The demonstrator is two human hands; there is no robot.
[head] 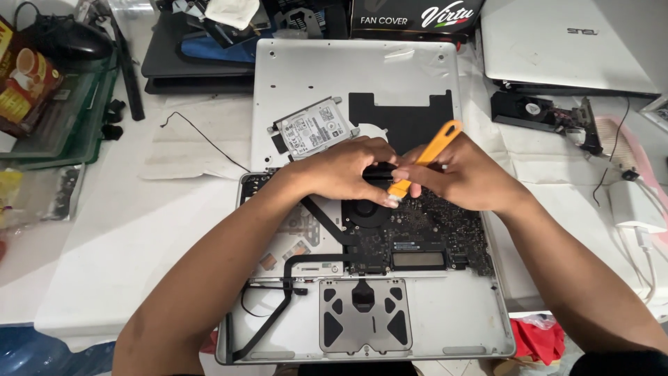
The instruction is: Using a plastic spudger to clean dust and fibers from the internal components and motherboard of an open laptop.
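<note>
The underside of a trackpad (364,315) lay nearest the camera, at the lower middle of the frame, set in an opened silver laptop (445,327) that rested belly-up on the white table (104,257). Above it, at the frame's centre, a person's two hands met over the dark main board (424,230) beside the round fan (367,211). The right hand (463,174) was closed around a yellow plastic pry tool (426,154), its lower tip pressed down near the board's upper edge. The left hand (341,169) was curled narrow, fingertips pinching a small black part at that same spot; what the part was could not be told. The work looked to be at the prying stage, a connector or fitting being loosened by the fan. The next move would seem to call for a gentle lift of the tip, with the left fingers steadying the part. The laptop's removed bottom cover (348,76) lay at upper centre, with a bare hard drive (313,129) resting on it. A closed white laptop (563,49) sat at upper right.
</note>
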